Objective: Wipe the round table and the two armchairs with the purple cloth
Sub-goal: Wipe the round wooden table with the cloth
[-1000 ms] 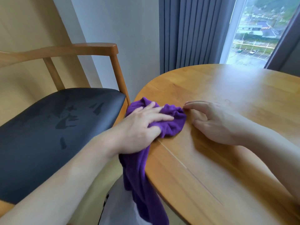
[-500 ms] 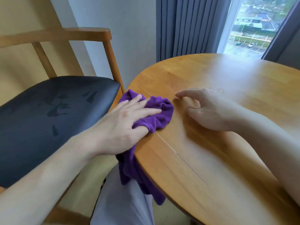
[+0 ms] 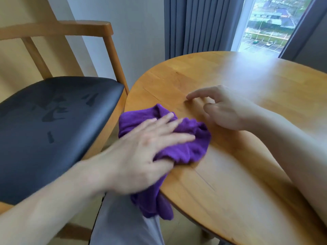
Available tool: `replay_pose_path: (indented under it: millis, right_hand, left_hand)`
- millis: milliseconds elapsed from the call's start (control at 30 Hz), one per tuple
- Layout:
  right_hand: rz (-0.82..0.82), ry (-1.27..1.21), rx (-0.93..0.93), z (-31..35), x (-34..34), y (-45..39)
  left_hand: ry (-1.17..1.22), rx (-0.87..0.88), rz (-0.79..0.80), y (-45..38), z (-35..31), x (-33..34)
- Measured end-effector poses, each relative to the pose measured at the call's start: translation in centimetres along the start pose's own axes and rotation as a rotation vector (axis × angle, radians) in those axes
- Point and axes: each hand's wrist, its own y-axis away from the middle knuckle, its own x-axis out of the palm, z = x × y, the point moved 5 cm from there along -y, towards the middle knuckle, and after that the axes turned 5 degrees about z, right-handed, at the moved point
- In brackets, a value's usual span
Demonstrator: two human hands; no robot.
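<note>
The person stands at the near left edge of the round wooden bench point(image 3: 238, 96). The left hand point(image 3: 141, 152) lies flat on the purple cloth point(image 3: 187, 145), with the fingers stretched out over it and the thumb at the lower side of the bunch; the grip looks open and pressing, not curled round the fabric. The picture is a little blurred there, so the thumb is not sharp.

The cloth is crumpled on the bench top, close to the edge. One part of it hangs down over the edge, in front of the person's light grey trouser leg point(image 3: 123, 223).

The right hand point(image 3: 228, 110) rests on the bench top just beside the cloth, not touching it. Its fingers are loosely bent, the forefinger points to the left, and it holds nothing.

To the left stands an armchair point(image 3: 58, 124) with a wooden frame and a black seat, very near to the bench. Some darker marks are on the seat. Behind the bench hangs a grey curtain point(image 3: 200, 25), and beside it is a window point(image 3: 265, 27).
</note>
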Motion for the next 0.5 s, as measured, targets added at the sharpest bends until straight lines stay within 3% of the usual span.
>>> replay_pose_path:
  millis: [133, 267, 500]
  right_hand:
    - [-0.040, -0.048, 0.004, -0.1, -0.3, 0.1]
    - [-0.167, -0.110, 0.081, -0.8, -1.0, 0.4]
    - [-0.235, -0.086, 0.060, -0.6, -1.9, 0.6]
  left_hand:
    - [0.017, -0.185, 0.009, -5.2, 3.7, -3.0]
    - [-0.047, -0.205, 0.005, -8.6, 4.5, -3.0]
    - [-0.024, 0.080, 0.051, -4.5, 3.2, -0.7]
